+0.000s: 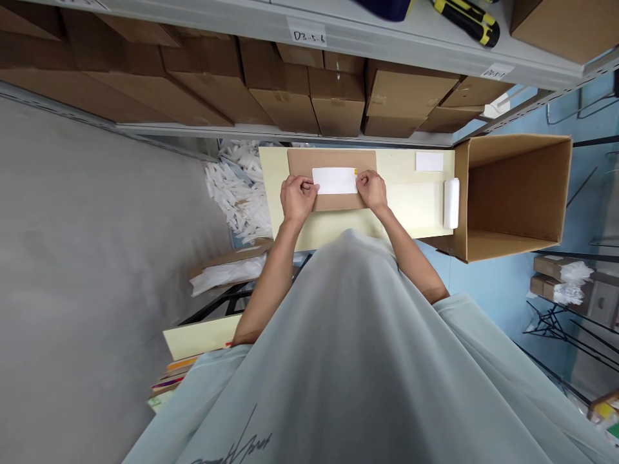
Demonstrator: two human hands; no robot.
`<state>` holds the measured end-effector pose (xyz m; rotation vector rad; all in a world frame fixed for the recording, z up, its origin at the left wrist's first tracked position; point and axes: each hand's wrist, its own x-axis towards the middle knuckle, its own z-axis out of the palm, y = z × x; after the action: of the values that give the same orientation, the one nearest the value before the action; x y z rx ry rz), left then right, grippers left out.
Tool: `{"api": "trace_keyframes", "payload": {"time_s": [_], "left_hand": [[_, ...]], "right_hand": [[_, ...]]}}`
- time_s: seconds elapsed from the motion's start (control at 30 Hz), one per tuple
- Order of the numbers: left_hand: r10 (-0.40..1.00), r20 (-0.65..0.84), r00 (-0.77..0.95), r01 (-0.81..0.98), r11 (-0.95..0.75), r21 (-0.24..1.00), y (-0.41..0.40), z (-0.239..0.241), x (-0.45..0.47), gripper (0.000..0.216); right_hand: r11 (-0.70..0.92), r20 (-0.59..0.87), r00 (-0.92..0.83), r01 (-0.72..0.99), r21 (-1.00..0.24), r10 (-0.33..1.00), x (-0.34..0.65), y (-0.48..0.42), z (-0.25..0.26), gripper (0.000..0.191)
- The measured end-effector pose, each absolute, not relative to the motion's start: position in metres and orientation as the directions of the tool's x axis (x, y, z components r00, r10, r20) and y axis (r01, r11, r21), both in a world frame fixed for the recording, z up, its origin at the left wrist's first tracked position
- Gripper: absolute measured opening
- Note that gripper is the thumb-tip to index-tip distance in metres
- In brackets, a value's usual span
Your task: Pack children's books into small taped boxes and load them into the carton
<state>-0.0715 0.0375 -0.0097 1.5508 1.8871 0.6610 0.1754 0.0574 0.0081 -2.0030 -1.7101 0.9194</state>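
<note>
A white rectangular label (334,181) with a small yellow mark at its upper right corner is at the middle of a flat brown cardboard piece (333,158). My left hand (298,196) pinches the label's left end between thumb and finger. At its right end, my right hand (372,189) pinches it in the same way. Whether the label is stuck down or held just above the cardboard, I cannot tell. The cardboard rests on a pale yellow board (406,209). To the right on this board lie a small white card (429,162) and a white roll (451,203).
An open cardboard box (515,200) stands at the board's right end. Brown boxes (285,96) line the shelf ahead; a yellow-and-black-handled tool (467,20) lies on the shelf above. Crumpled white strips (244,190) are heaped left of the board. A grey wall (97,270) is further left.
</note>
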Motion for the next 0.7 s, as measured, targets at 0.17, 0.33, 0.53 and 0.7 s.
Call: {"api": "trace_keyframes", "payload": {"time_s": [0.17, 0.33, 0.53, 0.7], "left_hand": [[0.985, -0.15, -0.09, 0.718, 0.169, 0.675, 0.034, -0.007, -0.07, 0.019], [0.979, -0.17, -0.114, 0.773, 0.194, 0.604, 0.03, -0.004, -0.059, 0.048], [0.965, -0.215, -0.154, 0.782, 0.251, 0.571, 0.036, -0.004, -0.054, 0.046], [0.936, -0.304, -0.18, 0.763, 0.328, 0.557, 0.048, 0.003, -0.061, 0.042]], "right_hand": [[-0.206, -0.236, 0.065, 0.734, -0.647, 0.97, 0.175, 0.053, 0.003, 0.004], [-0.216, -0.24, 0.076, 0.74, -0.637, 0.968, 0.175, 0.05, -0.007, 0.042], [-0.227, -0.268, 0.064, 0.734, -0.64, 0.961, 0.176, 0.055, -0.002, 0.033], [-0.279, -0.314, 0.109, 0.773, -0.569, 0.943, 0.174, 0.062, 0.007, 0.025]]}}
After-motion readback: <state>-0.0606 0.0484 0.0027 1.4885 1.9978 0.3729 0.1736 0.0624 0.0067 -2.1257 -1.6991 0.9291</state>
